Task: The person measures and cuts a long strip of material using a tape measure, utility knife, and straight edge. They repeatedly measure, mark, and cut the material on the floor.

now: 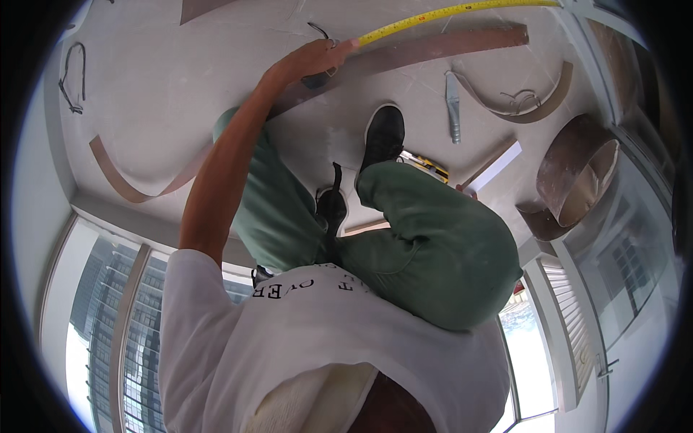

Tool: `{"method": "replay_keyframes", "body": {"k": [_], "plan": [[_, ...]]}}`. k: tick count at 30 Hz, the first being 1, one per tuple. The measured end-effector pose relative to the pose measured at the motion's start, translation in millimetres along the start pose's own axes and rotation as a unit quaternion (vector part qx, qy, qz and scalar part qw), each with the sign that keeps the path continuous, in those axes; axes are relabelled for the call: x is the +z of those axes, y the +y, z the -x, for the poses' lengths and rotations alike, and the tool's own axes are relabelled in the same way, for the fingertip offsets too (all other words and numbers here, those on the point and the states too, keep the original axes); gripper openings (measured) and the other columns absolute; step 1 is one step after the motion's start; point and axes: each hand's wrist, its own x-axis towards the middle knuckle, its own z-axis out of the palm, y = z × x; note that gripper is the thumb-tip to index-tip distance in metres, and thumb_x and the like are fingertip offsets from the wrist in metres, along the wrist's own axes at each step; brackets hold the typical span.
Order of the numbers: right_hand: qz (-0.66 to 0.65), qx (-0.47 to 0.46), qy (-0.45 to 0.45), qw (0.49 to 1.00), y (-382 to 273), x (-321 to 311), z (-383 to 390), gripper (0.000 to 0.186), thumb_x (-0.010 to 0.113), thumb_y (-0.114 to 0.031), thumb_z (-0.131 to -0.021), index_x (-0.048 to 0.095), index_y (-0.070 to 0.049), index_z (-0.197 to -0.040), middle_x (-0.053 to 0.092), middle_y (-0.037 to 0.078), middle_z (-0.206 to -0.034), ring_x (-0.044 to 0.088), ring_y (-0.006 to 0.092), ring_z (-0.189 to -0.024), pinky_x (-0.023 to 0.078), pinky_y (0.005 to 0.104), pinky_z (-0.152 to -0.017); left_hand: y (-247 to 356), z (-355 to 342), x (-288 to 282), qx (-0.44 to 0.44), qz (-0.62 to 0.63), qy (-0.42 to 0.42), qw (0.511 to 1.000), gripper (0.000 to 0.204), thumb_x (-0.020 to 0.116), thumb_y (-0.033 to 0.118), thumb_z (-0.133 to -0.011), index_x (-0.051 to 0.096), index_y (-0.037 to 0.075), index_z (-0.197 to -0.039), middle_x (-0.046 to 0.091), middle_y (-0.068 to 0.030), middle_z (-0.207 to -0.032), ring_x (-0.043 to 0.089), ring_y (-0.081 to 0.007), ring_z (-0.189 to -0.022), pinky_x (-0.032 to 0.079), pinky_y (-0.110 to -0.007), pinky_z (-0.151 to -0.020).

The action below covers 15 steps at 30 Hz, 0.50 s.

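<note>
My left hand [307,61] is closed around a tape measure, whose dark case shows partly under the fingers. From it the yellow tape blade [440,14] runs out to the right, up to the frame by the wall. Just below the blade a long brown strip [447,47] lies on the floor, its left end passing under my left forearm. Of my right hand [468,193] only some fingertips show past my bent knee. They are at the lower end of a short brown-and-white strip [497,164] and seem to grip it; the rest is hidden.
A putty knife [452,108] lies beside a curved brown strip [538,114]. A rolled brown strip [574,169] stands by the glass at right. Near my shoe lies a yellow-and-black tool [426,166]. Another strip [137,195] and bent wire [72,79] lie at left.
</note>
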Motion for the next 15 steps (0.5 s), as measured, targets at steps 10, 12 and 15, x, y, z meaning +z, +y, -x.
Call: {"method": "replay_keyframes", "body": {"k": [10, 12, 15], "plan": [[-0.186, -0.169, -0.017, 0.968, -128, -102, 93, 0.077, 0.086, -0.021, -0.073, 0.046, -0.004, -0.137, 0.053, 0.016, -0.115, 0.057, 0.0288, -0.108, 0.05, 0.0419, -0.088, 46, -13, -51, 0.058, -0.04, 0.11, 0.991, 0.032, 0.072, 0.028, -0.089, 0.064, 0.001, -0.104, 0.069, -0.0027, -0.09, 0.064, -0.0165, -0.082, 0.052, -0.03, -0.077], [-0.204, -0.258, -0.105, 0.938, -172, -106, 110, 0.076, 0.086, -0.016, -0.073, 0.046, -0.005, -0.137, 0.053, 0.015, -0.116, 0.057, 0.029, -0.107, 0.05, 0.0423, -0.088, -16, -8, -66, 0.052, -0.153, 0.234, 0.959, 0.091, 0.071, 0.062, -0.078, 0.048, -0.004, -0.136, 0.068, -0.0167, -0.089, 0.07, -0.0237, -0.084, 0.054, -0.03, -0.074], [-0.184, -0.362, -0.265, 0.875, -259, -107, 130, 0.075, 0.084, -0.017, -0.073, 0.046, -0.004, -0.137, 0.054, 0.017, -0.116, 0.057, 0.0332, -0.106, 0.048, 0.0448, -0.091, -66, 13, -82, -0.01, -0.197, 0.314, 0.929, 0.091, 0.072, 0.053, -0.08, 0.038, -0.001, -0.144, 0.069, -0.0242, -0.1, 0.069, -0.0344, -0.102, 0.053, -0.04, -0.09]]}}
